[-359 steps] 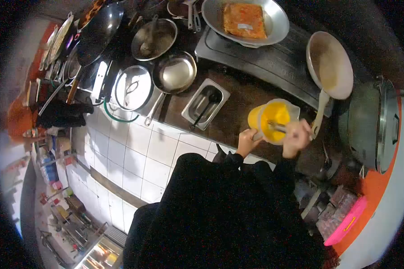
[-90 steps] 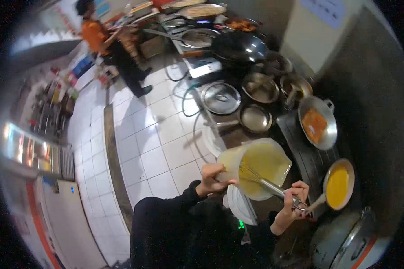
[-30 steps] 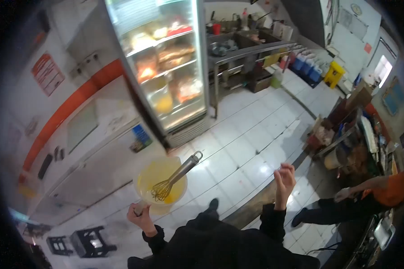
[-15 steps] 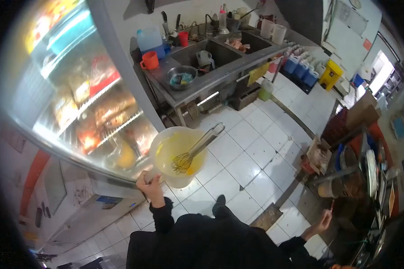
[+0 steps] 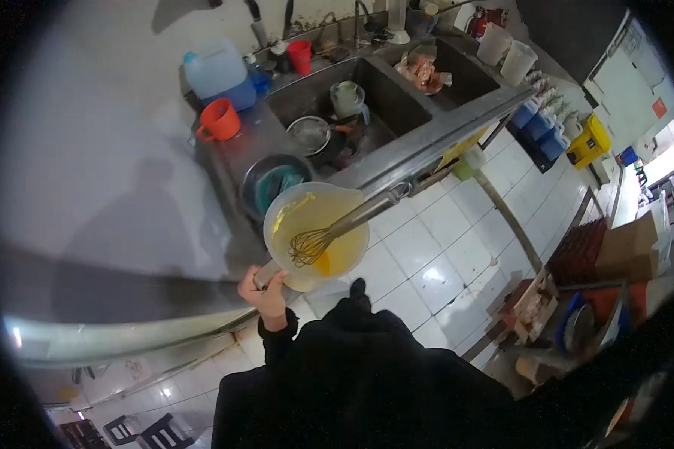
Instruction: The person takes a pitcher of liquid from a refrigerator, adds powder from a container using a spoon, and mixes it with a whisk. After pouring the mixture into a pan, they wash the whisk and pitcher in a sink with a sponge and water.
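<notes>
My left hand (image 5: 266,293) is closed around the handle of a translucent white plastic jug (image 5: 352,196). Inside the jug, a metal whisk (image 5: 335,232) leans against the right rim, its wire end down in some yellow liquid. Yellow smears mark the inner wall. Just beyond the jug, a metal bowl (image 5: 252,193) with a teal cloth or scourer in it sits on the counter's near corner. My right hand is out of the picture; a dark sleeve fills the lower right.
A double sink (image 5: 397,123) lies ahead, holding a clear jug (image 5: 347,101), a strainer (image 5: 308,136) and a packet with pinkish contents (image 5: 421,71). An orange mug (image 5: 219,120) and blue-liquid canister (image 5: 221,71) stand left of it. Crates and boxes (image 5: 621,247) crowd the right side.
My view has moved closer to the sink, with the jug still in my left hand. The lit refrigerator has left the view on the left, and my right hand has dropped out of sight.
</notes>
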Motion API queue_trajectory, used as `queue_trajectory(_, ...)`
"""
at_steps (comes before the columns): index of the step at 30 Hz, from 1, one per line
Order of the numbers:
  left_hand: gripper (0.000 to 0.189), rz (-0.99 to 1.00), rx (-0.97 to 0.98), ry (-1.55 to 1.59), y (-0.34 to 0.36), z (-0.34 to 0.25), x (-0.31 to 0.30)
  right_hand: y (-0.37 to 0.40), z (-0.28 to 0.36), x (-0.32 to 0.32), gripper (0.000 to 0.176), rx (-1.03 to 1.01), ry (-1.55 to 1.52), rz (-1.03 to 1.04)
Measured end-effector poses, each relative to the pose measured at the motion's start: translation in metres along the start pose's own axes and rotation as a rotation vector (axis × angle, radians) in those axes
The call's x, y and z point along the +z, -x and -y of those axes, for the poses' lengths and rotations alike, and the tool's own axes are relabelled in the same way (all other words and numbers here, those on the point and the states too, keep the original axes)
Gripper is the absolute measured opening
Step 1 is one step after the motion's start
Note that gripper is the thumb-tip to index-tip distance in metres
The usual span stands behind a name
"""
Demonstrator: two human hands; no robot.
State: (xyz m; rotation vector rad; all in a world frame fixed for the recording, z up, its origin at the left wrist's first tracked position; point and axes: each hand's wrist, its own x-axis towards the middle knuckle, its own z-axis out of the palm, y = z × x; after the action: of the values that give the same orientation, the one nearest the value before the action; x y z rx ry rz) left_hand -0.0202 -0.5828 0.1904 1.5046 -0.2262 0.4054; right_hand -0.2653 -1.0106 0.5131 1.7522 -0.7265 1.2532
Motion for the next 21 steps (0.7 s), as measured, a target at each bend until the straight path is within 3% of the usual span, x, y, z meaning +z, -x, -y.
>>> queue_trajectory(2,0.027,-0.058,-0.044,0.078,-0.026,-0.003,0.064,-0.022,0.021,0.054,0.042,-0.129,-0.122,0.177)
queue_trajectory(4,0.025,-0.252,-0.145,0.067,-0.048,0.0,0.119,-0.031,0.05,0.111,0.046,-0.287,-0.367,0.515)
queue_trajectory(5,0.023,-0.166,0.012,0.012,-0.061,0.021,0.139,-0.03,0.067,0.137,0.047,-0.36,-0.525,0.709)
queue_trajectory(6,0.023,-0.177,0.02,0.007,-0.073,0.041,0.158,-0.031,0.087,0.165,0.049,-0.437,-0.655,0.912)
queue_trajectory(8,0.023,0.063,-0.064,0.035,-0.095,0.074,0.195,-0.024,0.132,0.226,0.053,-0.582,-0.881,1.319)
queue_trajectory(10,0.024,0.042,-0.029,0.005,-0.115,0.093,0.243,-0.007,0.184,0.297,0.056,-0.681,-1.122,1.683)
queue_trajectory(12,0.024,-0.061,-0.131,0.144,-0.121,0.121,0.276,0.017,0.238,0.362,0.06,-0.697,-1.364,2.017)
queue_trajectory(13,0.021,-0.283,-0.233,0.327,-0.123,0.136,0.301,0.039,0.268,0.394,0.061,-0.607,-1.526,2.171)
queue_trajectory(15,0.019,-0.355,-0.27,0.303,-0.138,0.143,0.344,0.095,0.33,0.443,0.065,-0.21,-1.875,2.447)
queue_trajectory(16,0.018,-0.38,-0.314,0.285,-0.147,0.15,0.359,0.161,0.37,0.478,0.073,-0.06,-2.029,2.274)
queue_trajectory(17,0.02,-0.178,-0.29,0.205,-0.147,0.179,0.354,0.166,0.4,0.468,0.086,0.409,-2.261,2.54)
queue_trajectory(18,0.023,-0.165,-0.341,0.221,-0.157,0.165,0.372,0.182,0.425,0.458,0.091,0.746,-2.359,2.599)
queue_trajectory(21,0.025,-0.122,-0.302,0.021,-0.163,0.21,0.39,0.212,0.482,0.464,0.086,0.978,-2.402,2.485)
